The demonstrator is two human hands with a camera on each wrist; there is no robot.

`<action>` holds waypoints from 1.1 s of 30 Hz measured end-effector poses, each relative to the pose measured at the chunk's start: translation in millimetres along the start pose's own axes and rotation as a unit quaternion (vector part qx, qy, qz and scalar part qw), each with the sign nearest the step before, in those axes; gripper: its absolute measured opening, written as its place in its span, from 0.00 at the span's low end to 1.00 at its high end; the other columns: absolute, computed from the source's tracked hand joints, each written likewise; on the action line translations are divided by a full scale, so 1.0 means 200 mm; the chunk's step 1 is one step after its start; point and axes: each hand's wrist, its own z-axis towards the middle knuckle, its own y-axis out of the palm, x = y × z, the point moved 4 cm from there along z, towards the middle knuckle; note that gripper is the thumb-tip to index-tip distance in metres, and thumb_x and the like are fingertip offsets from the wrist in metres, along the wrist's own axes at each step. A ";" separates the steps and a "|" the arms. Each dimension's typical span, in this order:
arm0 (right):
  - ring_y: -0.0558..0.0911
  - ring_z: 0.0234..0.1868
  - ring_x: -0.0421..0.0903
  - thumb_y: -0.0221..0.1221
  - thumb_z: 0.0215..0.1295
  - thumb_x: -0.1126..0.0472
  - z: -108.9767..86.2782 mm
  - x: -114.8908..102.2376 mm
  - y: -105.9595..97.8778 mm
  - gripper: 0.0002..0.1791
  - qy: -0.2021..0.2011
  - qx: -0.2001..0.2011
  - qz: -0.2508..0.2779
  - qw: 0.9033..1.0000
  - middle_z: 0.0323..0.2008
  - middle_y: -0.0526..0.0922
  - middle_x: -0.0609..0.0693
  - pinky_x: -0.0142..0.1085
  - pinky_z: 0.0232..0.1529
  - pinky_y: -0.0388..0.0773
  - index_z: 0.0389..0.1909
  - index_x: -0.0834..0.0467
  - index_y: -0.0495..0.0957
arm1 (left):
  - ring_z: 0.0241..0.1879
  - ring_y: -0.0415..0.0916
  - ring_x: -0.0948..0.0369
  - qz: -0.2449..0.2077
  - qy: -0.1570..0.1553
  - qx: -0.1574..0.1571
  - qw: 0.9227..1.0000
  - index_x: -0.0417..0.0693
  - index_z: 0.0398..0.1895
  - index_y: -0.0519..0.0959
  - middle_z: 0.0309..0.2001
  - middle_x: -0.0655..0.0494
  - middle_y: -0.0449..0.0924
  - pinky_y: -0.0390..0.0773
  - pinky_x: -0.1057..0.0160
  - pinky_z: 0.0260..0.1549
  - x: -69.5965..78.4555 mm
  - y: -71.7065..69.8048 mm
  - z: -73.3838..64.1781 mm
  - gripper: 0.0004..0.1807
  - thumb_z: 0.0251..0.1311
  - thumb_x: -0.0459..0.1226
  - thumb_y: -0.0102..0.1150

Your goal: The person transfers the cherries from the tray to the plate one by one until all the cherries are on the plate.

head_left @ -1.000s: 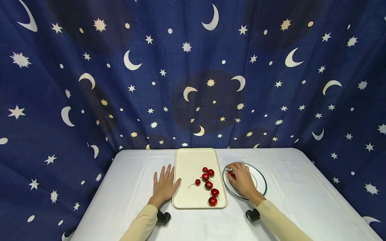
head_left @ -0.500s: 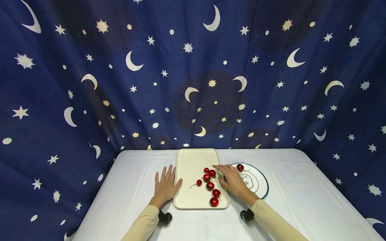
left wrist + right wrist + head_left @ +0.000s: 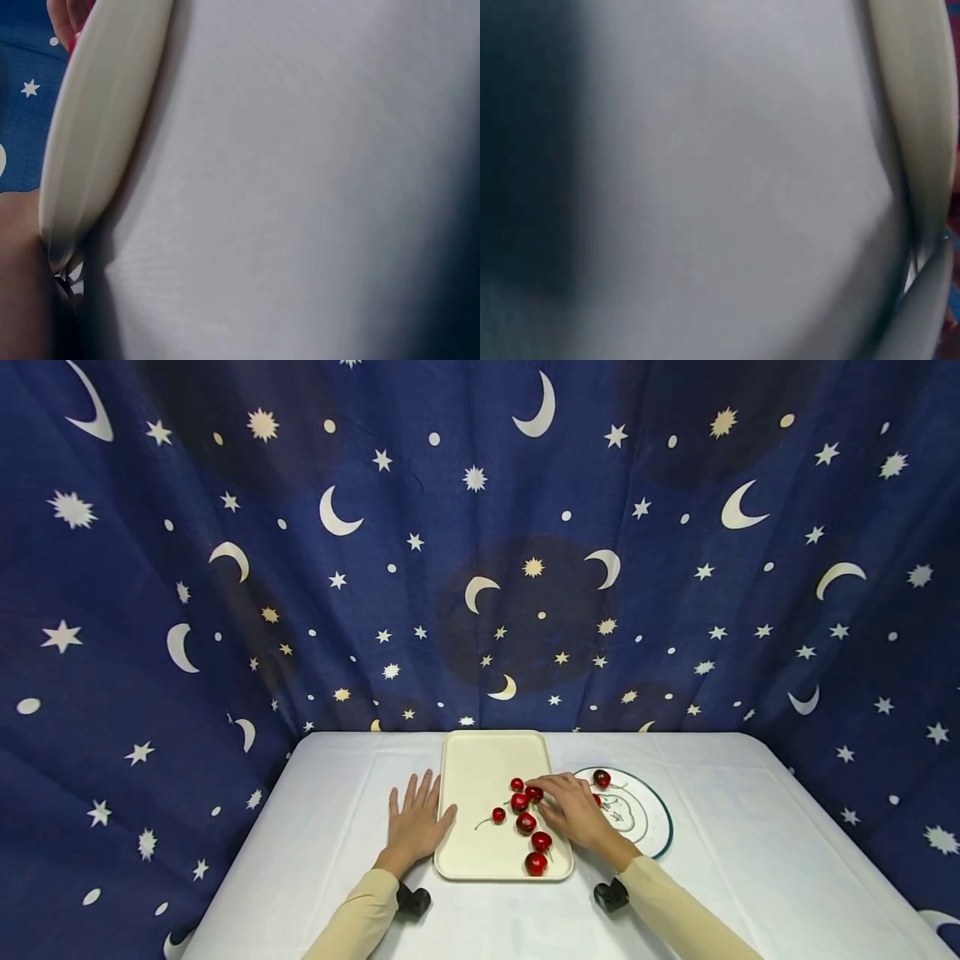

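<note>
Two pale sleeves (image 3: 352,918) come nearest in my head view. The left hand (image 3: 415,828) lies flat and spread on the desk (image 3: 255,877), holding nothing, thumb at the edge of the cream tray (image 3: 476,860). Six red cherries (image 3: 536,864) lie there; the right hand (image 3: 576,812) bends part-open about a seventh cherry (image 3: 534,794), but I can't tell whether it's pinched. Just beside, I see two more on the plate (image 3: 651,817), before a starry curtain (image 3: 480,527).

Seven glossy red cherries (image 3: 520,802) sit on the cream tray (image 3: 468,852), more on the white plate (image 3: 654,827).
</note>
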 end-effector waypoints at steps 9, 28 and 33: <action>0.81 0.55 0.51 0.71 0.60 0.64 -0.01 0.01 -0.01 0.23 -0.005 0.009 -0.002 1.000 0.53 0.88 0.49 0.44 0.49 0.70 0.57 0.51 0.83 | 0.84 0.45 0.44 0.002 -0.001 0.005 1.000 0.47 0.81 0.58 0.83 0.48 0.53 0.37 0.33 0.79 0.02 -0.01 -0.01 0.40 0.73 0.58 0.43; 0.81 0.55 0.57 0.68 0.63 0.62 -0.05 0.16 -0.13 0.21 0.097 0.064 -0.027 0.993 0.51 0.88 0.56 0.52 0.52 0.74 0.57 0.57 0.81 | 0.84 0.44 0.44 0.002 0.001 0.011 1.000 0.48 0.81 0.57 0.83 0.49 0.53 0.37 0.33 0.79 0.00 0.02 0.00 0.40 0.73 0.59 0.43; 0.79 0.57 0.58 0.66 0.65 0.61 -0.06 0.19 -0.15 0.19 0.138 0.050 -0.049 0.988 0.53 0.88 0.57 0.55 0.56 0.70 0.57 0.57 0.81 | 0.84 0.44 0.45 0.000 0.002 0.013 1.000 0.49 0.81 0.58 0.83 0.49 0.53 0.37 0.33 0.79 0.00 0.02 0.00 0.40 0.73 0.60 0.43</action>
